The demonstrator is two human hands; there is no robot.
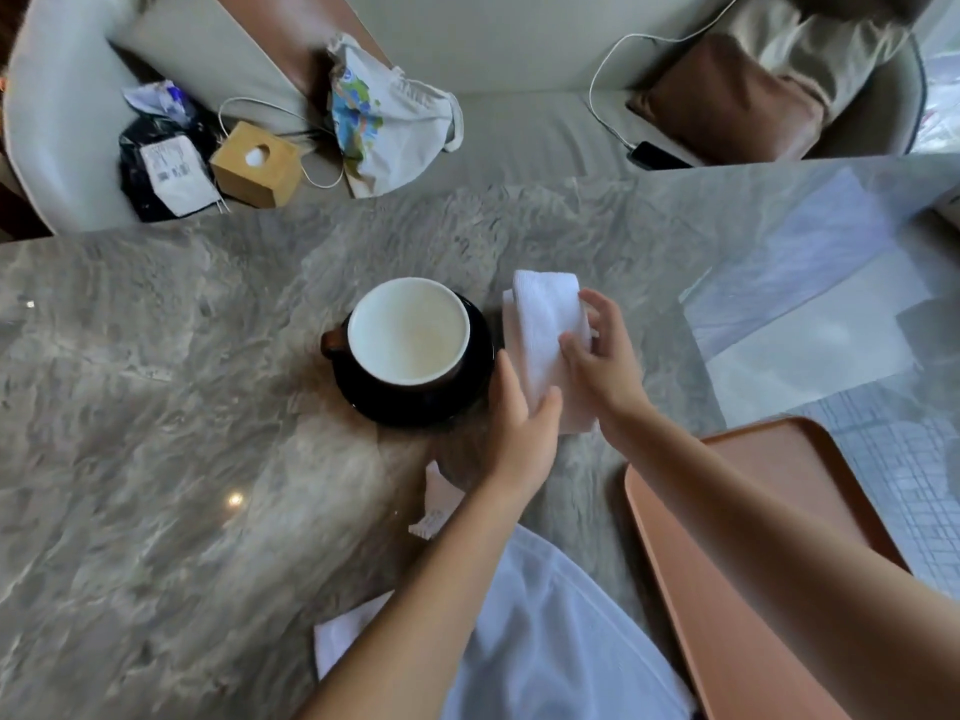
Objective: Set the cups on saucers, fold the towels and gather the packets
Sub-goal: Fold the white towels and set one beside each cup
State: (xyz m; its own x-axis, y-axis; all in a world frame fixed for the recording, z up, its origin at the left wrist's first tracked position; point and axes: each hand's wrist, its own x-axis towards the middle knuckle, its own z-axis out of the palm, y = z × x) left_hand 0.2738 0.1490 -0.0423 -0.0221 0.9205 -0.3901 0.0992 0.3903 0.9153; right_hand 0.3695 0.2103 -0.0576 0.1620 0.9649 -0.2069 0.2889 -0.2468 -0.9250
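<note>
A brown cup with a white inside stands on a black saucer at the middle of the marble table. Just right of it lies a folded white towel on top of a pale pink one. My left hand holds the near end of the white towel, thumb on top. My right hand presses on the towel's right side with curled fingers. A small white packet lies on the table below my left wrist. Another white towel shows under my left forearm.
An orange tray sits at the near right of the table. Behind the table is a sofa with a wooden tissue box, a printed cloth bag, a black parcel, a brown cushion and a phone on a cable.
</note>
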